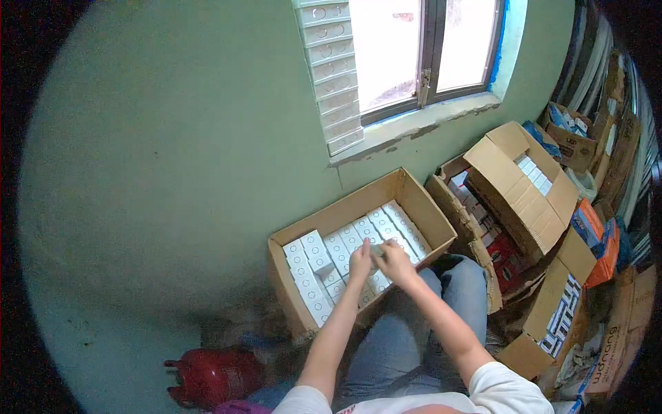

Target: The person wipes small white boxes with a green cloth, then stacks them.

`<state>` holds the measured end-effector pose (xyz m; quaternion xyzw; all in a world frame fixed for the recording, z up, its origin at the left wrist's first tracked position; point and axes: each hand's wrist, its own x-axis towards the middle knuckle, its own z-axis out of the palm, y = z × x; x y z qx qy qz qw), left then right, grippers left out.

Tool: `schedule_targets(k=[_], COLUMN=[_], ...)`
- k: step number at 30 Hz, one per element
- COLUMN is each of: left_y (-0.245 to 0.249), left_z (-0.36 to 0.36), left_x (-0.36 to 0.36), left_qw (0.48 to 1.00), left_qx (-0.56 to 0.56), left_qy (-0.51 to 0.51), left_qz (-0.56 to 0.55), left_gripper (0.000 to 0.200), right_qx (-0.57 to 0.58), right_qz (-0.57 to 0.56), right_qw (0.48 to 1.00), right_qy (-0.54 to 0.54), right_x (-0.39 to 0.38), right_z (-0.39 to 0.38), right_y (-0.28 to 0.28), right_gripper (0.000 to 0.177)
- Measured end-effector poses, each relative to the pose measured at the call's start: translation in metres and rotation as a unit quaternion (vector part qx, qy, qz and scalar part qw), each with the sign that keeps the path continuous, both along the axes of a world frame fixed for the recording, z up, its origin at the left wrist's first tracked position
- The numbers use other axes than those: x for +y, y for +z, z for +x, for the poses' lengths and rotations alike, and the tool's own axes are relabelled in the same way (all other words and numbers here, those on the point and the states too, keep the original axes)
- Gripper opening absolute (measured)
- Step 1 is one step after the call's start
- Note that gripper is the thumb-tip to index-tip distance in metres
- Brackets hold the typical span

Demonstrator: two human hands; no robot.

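Note:
A large open cardboard box (339, 208) stands below the window, with rows of small white boxes (298, 268) marked with circles inside. My left hand (360, 262) and my right hand (395, 261) are close together above the right half of these rows. Between them is a small pale object (376, 251), blurred, which both hands seem to hold with closed fingers. Its kind is too unclear to tell. One white box (320, 263) near the left rows sits higher than those beside it.
More open cartons (507, 200) with white boxes stand at the right, beside orange packages (602, 255). A red gas cylinder (214, 376) is at the lower left. White strips (334, 76) hang beside the window (424, 62). My knees are against the box's near side.

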<state>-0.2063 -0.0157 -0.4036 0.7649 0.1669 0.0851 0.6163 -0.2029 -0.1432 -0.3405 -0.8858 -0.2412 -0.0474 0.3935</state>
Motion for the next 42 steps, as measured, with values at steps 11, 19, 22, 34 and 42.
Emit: schedule_targets(k=[11, 19, 22, 34, 42], left_y=[0.012, -0.002, 0.012, -0.016, 0.025], left_z=[-0.002, -0.002, -0.004, 0.004, -0.007], left_x=[0.005, 0.005, 0.007, 0.019, -0.001], left_qw=[0.97, 0.966, 0.962, 0.932, 0.936], left_qx=[-0.069, -0.087, -0.079, -0.062, -0.045], left_qy=[0.08, 0.101, 0.081, 0.113, 0.065], left_qz=[-0.221, -0.22, -0.248, -0.338, -0.344], left_gripper=[0.048, 0.05, 0.048, 0.064, 0.045], right_qx=[-0.012, -0.048, -0.107, -0.069, -0.1], right_qz=[0.052, -0.033, -0.028, -0.03, -0.028], right_qw=[0.998, 0.995, 0.993, 0.993, 0.993], right_qy=[-0.041, -0.077, -0.052, -0.093, -0.054], right_x=[0.014, 0.015, 0.018, 0.022, 0.029], right_z=[0.002, 0.021, 0.005, 0.004, -0.007], right_y=[0.023, 0.013, 0.015, 0.009, 0.022], right_gripper=[0.022, 0.012, 0.012, 0.015, 0.017])
